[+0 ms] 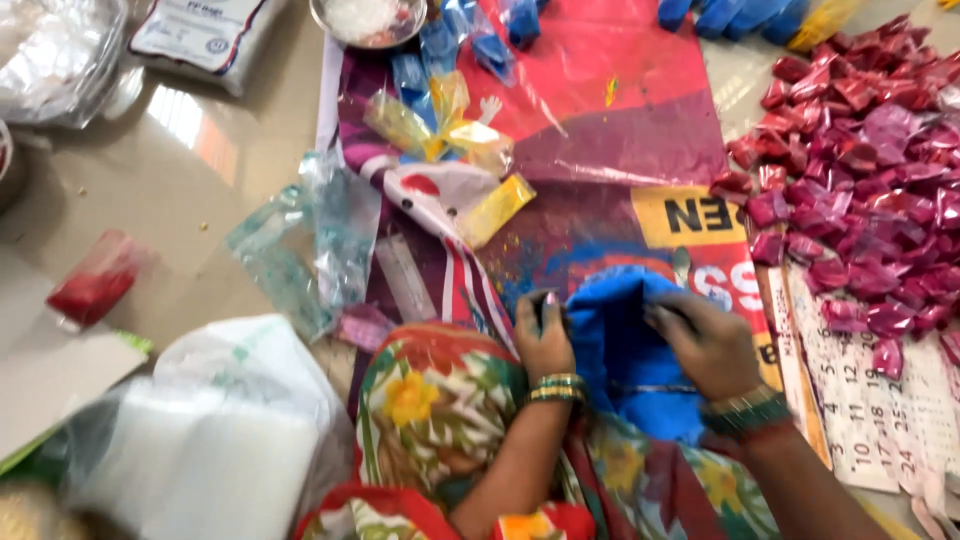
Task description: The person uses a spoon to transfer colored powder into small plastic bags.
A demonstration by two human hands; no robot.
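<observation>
Seated on a pale tiled floor [200, 170], a person works a bag of vivid blue powder [625, 345] held at the near edge of a red printed sheet [610, 90] spread over the floor. The bag, a thin clear plastic one, is bunched open at the top, the powder heaped and bright against the sheet's red, purple and yellow print.

The left hand [545, 335], bangles at the wrist, is closed on the bag's left rim, fingers curled over the plastic. The right hand [705, 340] pinches the right rim, thumb and fingers closed on the film.

At the floor's left side lie a small packet of red powder [95, 280] and a large clear bag of white material [220, 440]. Just beside the sheet's left edge are loose empty clear pouches [310, 240]. Toward the sheet's far edge, small filled packets of yellow powder [470, 160] and blue packets [440, 45] are scattered below a metal bowl [365, 20]. At the right edge, a thick heap of pink and red packets [860, 170] spills over printed calendar pages [860, 400]. Blue-gloved fingers [730, 15] of another person show at the far edge.
</observation>
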